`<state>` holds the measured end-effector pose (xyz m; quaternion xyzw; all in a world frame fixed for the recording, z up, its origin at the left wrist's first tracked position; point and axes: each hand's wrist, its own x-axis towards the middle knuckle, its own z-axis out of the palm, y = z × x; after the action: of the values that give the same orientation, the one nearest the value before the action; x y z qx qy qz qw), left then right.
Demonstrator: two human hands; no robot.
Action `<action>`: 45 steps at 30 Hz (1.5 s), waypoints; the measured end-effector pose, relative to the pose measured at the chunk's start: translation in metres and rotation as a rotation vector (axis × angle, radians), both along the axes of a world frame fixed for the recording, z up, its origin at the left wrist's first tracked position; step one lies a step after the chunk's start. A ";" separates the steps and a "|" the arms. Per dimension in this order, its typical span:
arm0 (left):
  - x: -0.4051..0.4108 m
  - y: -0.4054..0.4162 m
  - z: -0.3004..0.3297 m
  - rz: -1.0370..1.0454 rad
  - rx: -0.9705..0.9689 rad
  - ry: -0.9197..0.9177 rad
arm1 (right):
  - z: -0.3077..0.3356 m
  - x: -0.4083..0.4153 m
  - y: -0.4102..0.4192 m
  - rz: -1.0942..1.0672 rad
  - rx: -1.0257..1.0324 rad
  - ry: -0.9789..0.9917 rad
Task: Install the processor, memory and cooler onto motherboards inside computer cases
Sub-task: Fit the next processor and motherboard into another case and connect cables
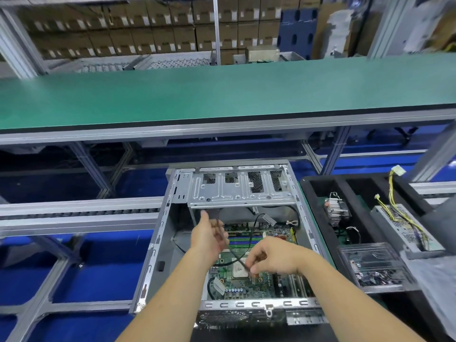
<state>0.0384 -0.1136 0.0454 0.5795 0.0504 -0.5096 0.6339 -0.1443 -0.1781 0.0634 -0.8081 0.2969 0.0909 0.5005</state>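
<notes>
A: Where was the computer case [158, 243]?
B: At six o'clock, open, with the motherboard [269, 283] flat inside and the processor [238, 270] in its socket.
A: And the hands?
B: The right hand [274, 257] pinched a black cable [249, 239] over the processor. The left hand [208, 236] hovered at eleven o'clock from it, fingers loosely curled round the same cable, though blurred.
A: The cooler [336, 209]?
B: In the black tray [311, 193], three o'clock.

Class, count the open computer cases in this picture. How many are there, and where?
1. The open computer case sits at centre, below the green conveyor belt, both hands working inside it. Others may lie outside the view.
</notes>
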 end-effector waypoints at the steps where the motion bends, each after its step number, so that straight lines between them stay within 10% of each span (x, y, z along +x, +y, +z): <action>1: -0.002 0.002 -0.001 -0.035 0.013 -0.010 | 0.001 0.001 -0.002 -0.097 0.017 -0.053; 7: -0.030 0.012 0.005 -0.711 -0.093 -0.371 | 0.004 0.002 -0.015 -0.556 0.170 -0.306; 15: -0.034 0.011 0.003 -0.543 -0.284 -0.547 | 0.016 0.001 -0.031 -0.560 0.288 -0.320; 23: -0.042 0.005 0.003 -0.634 -0.276 -0.638 | 0.056 -0.008 -0.079 -0.708 -0.654 -0.323; 34: -0.067 -0.038 -0.013 -1.479 -0.299 -1.355 | 0.015 -0.005 -0.093 -0.651 -0.869 -0.173; 45: -0.123 -0.047 -0.036 -1.584 -0.474 -1.311 | 0.018 -0.003 -0.089 -0.694 -0.847 -0.161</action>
<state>-0.0846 -0.1607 0.0094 0.4703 -0.7957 -0.3622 0.1203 -0.1474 -0.2671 0.0813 -0.7979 0.5172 -0.2689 0.1537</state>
